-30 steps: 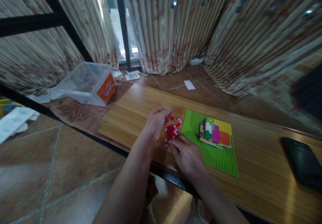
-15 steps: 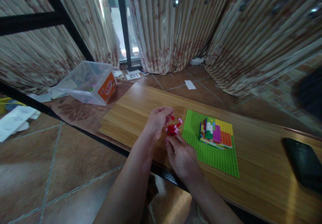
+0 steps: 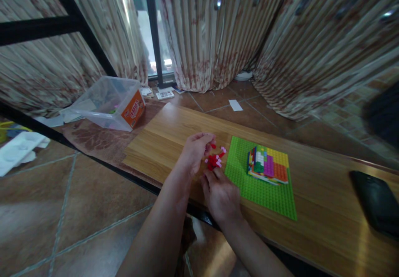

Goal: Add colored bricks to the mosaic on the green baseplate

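Note:
Several small red and pink toy bricks (image 3: 213, 161) lie in a loose cluster on the wooden board, between my two hands. My left hand (image 3: 195, 150) is curled at the far left of the cluster, with a few red and pink bricks partly showing at its fingers. At the cluster's near edge is my right hand (image 3: 221, 196), its fingers bent together and pointing down; what they hold, if anything, is hidden. Just to the right lies a green baseplate (image 3: 271, 200), bearing a block (image 3: 268, 165) of many-coloured bricks built up in layers.
A clear plastic box (image 3: 102, 117) with an orange label and some bricks in it stands beyond the board's left end. A black phone (image 3: 377, 202) lies at the right. A black metal frame (image 3: 77, 23) crosses the upper left; curtains (image 3: 199, 32) hang behind.
My right hand has shifted slightly left and its fingers have drawn in at the near edge of the red and pink bricks. My left hand has hardly moved.

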The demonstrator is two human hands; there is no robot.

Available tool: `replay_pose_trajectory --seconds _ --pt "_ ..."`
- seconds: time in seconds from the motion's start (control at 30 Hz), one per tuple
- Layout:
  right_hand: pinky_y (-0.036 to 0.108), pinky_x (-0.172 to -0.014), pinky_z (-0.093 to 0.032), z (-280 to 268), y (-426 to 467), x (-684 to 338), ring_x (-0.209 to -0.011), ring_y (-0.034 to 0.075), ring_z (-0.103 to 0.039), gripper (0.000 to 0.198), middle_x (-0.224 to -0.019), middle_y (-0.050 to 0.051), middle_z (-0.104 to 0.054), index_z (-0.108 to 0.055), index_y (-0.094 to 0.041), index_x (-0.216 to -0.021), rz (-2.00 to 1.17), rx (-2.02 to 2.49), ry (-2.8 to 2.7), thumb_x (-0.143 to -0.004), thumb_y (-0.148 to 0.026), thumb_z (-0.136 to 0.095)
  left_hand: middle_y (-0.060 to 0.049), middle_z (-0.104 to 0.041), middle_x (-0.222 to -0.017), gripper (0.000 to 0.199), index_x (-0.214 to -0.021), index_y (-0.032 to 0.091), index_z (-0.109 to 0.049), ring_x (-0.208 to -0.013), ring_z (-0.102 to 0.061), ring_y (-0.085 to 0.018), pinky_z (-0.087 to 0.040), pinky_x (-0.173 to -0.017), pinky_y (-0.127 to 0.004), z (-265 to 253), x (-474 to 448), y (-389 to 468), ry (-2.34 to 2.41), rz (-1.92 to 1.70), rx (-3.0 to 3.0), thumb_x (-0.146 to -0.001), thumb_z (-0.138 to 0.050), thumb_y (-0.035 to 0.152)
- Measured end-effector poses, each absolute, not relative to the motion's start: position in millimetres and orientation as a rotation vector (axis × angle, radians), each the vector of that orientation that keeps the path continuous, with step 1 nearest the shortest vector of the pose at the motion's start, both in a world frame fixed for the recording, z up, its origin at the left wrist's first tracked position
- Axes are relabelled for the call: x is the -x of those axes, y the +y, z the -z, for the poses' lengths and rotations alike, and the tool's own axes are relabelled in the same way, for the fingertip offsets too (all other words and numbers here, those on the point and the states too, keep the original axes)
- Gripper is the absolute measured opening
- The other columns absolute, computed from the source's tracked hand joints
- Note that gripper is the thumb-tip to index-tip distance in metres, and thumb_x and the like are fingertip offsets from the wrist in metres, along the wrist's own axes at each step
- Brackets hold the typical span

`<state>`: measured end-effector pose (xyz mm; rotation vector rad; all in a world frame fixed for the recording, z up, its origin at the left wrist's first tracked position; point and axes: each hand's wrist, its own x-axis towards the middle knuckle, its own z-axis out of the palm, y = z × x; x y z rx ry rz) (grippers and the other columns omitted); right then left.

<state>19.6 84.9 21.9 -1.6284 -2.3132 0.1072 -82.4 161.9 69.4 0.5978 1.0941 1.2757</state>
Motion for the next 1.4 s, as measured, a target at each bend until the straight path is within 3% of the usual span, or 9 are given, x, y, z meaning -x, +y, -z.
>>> replay_pose_trajectory --seconds 0.13,0.33,0.47,0.6,0.77,0.87,1.1,1.4 --pt "0.028 -0.053 -0.043 -18.5 84.5 -18.9 -0.066 0.018 -0.063 0.019 -0.090 0.009 -0.066 -0.064 -0.018 -0.089 -0.093 1.636 -2.338 -0.092 -0.017 -0.045 -0.002 -0.060 -0.065 0.008 -0.070 0.012 -0.066 -0.049 -0.045 -0.004 -0.029 -0.044 -0.015 -69.3 81.9 162.2 1.106 -1.273 -0.596 -0.073 -0.063 0.019" --pt "0.029 -0.063 -0.048 -24.7 89.4 -25.6 -0.072 0.018 -0.063 0.021 -0.093 0.010 -0.066 -0.064 -0.017 -0.085 -0.323 1.572 -2.276 -0.091 -0.012 -0.044 -0.002 -0.060 -0.065 0.007 -0.068 0.013 -0.065 -0.048 -0.044 -0.003 -0.029 -0.044 -0.016 -68.4 81.2 161.5 1.114 -1.264 -0.586 -0.073 -0.064 0.018" --pt "0.031 -0.074 -0.049 -48.8 101.4 -43.8 -0.079 0.018 -0.063 0.017 -0.088 0.006 -0.066 -0.066 -0.019 -0.088 -0.525 1.427 -2.013 -0.090 -0.016 -0.049 -0.002 -0.061 -0.063 0.014 -0.064 0.013 -0.062 -0.051 -0.050 -0.006 -0.035 -0.048 -0.017 -66.0 73.8 159.0 1.105 -1.228 -0.563 -0.075 -0.064 0.022" --pt "0.031 -0.072 -0.051 -67.0 113.5 -60.1 -0.079 0.018 -0.063 0.017 -0.088 0.005 -0.067 -0.067 -0.020 -0.093 -0.548 1.376 -1.773 -0.089 -0.029 -0.053 -0.003 -0.061 -0.065 0.026 -0.067 0.013 -0.062 -0.054 -0.053 -0.008 -0.040 -0.053 -0.019 -64.4 57.3 154.0 0.943 -1.075 -0.395 -0.085 -0.054 0.030" --pt "0.036 -0.078 -0.053 -69.2 117.9 -63.6 -0.089 0.019 -0.064 0.024 -0.101 0.007 -0.067 -0.066 -0.022 -0.107 -0.603 1.309 -1.715 -0.089 -0.031 -0.053 -0.001 -0.057 -0.060 0.030 -0.064 0.013 -0.058 -0.051 -0.049 -0.006 -0.041 -0.052 -0.017 -66.2 42.2 149.0 0.767 -1.026 -0.197 -0.089 -0.047 0.024" --pt "0.036 -0.079 -0.052 -69.1 118.0 -65.4 -0.090 0.019 -0.063 0.023 -0.098 0.006 -0.067 -0.066 -0.022 -0.104 -0.524 1.283 -1.676 -0.091 -0.028 -0.048 -0.003 -0.057 -0.060 0.030 -0.065 0.012 -0.059 -0.052 -0.051 -0.007 -0.045 -0.055 -0.018 -67.4 47.1 151.2 0.725 -1.080 -0.121 -0.089 -0.045 0.020" --pt "0.034 -0.082 -0.049 -46.1 126.1 -67.6 -0.089 0.019 -0.062 0.023 -0.095 0.007 -0.066 -0.068 -0.020 -0.095 -0.516 1.360 -2.018 -0.088 -0.015 -0.047 -0.001 -0.058 -0.063 0.019 -0.072 0.013 -0.058 -0.051 -0.050 -0.004 -0.037 -0.046 -0.013 -69.0 76.2 162.5 0.888 -1.307 -0.069 -0.086 -0.046 0.018" --pt "0.038 -0.091 -0.047 -32.6 134.8 -62.5 -0.102 0.022 -0.060 0.029 -0.106 0.010 -0.065 -0.066 -0.017 -0.105 -0.517 1.360 -2.183 -0.086 -0.010 -0.045 -0.002 -0.059 -0.065 0.015 -0.073 0.011 -0.059 -0.051 -0.050 -0.004 -0.037 -0.045 -0.015 -71.3 73.9 161.4 0.878 -1.278 -0.084 -0.084 -0.049 0.015"
